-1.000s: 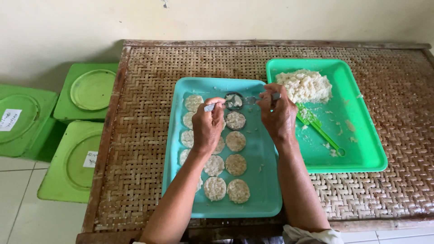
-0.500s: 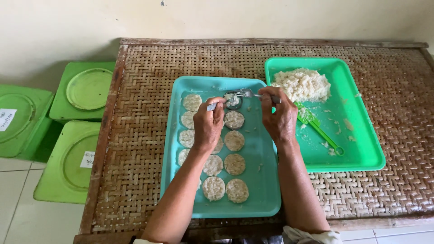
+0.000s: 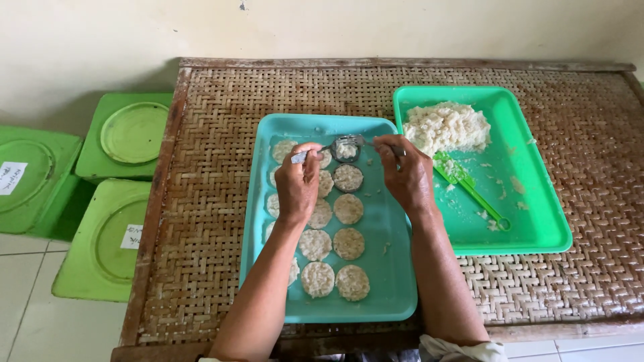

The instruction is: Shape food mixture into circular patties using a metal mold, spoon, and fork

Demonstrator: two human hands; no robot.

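Note:
My left hand (image 3: 298, 186) grips a metal spoon (image 3: 314, 151) whose tip reaches a small round mould (image 3: 346, 150) filled with white mixture. From the other side, my right hand (image 3: 404, 175) holds a second metal spoon (image 3: 367, 141) at the same mould. The mould stands at the far end of a teal tray (image 3: 392, 268). Several round flat patties (image 3: 349, 243) lie on that tray in two rows, partly hidden under my left hand.
A green tray (image 3: 537, 221) to the right holds a pile of white mixture (image 3: 446, 126) and a green plastic utensil (image 3: 473, 191). Both trays rest on a woven rattan table (image 3: 208, 201). Three green lidded bins (image 3: 131, 134) stand on the floor at the left.
Both hands stay over the mould. The two spoon tips have shifted slightly together at its rim. The view has drifted a little.

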